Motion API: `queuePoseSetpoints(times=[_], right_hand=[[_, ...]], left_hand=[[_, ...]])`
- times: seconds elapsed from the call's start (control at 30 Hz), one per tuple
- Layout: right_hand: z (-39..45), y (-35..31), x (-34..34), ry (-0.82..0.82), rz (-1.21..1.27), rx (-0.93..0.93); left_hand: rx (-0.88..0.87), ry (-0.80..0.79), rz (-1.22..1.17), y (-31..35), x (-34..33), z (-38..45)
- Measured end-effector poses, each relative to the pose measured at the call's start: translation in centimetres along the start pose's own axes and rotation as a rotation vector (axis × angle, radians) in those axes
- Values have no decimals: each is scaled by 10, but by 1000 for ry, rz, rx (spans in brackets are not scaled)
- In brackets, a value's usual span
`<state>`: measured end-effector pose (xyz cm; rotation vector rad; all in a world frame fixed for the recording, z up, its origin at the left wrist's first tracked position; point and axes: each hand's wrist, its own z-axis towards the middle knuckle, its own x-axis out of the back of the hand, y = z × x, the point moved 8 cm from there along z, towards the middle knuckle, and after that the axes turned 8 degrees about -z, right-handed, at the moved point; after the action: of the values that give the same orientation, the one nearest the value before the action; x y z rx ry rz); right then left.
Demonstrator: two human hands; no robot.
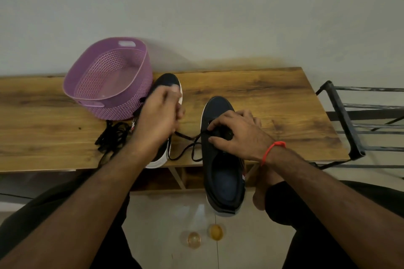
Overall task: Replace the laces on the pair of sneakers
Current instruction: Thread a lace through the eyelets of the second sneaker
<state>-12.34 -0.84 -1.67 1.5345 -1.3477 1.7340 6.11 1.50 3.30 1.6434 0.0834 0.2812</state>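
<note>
Head view: a black lace (185, 136) was pinched by the curled left hand (158, 113), and the near sneaker (220, 159) was gripped by the bent right hand (236, 133). The far sneaker (166, 81) was set on the wooden table (273, 98), touching the purple basket (109, 81).

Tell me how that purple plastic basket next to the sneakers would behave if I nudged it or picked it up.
The purple basket looks light: its walls are perforated and it appears empty. A nudge would probably slide it across the smooth wooden table rather than tip it, since it sits low and wide. The handle slot in its rim should give fingers an easy hold.
</note>
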Motion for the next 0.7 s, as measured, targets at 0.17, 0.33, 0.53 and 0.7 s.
queuePoseSetpoints(times=[0.17,0.33,0.53,0.7], right_hand=[[-1,-1,1,-2,-13,0],[0,0,2,-25,-37,-10],[1,0,1,-31,-57,6],[2,1,1,-42,-42,36]], left_hand=[[-41,-342,1035,-33,-44,-16],[-137,-44,970,1,-9,-3],[32,-391,822,-16,-21,-10],[318,-736,697,-39,-22,-36]])
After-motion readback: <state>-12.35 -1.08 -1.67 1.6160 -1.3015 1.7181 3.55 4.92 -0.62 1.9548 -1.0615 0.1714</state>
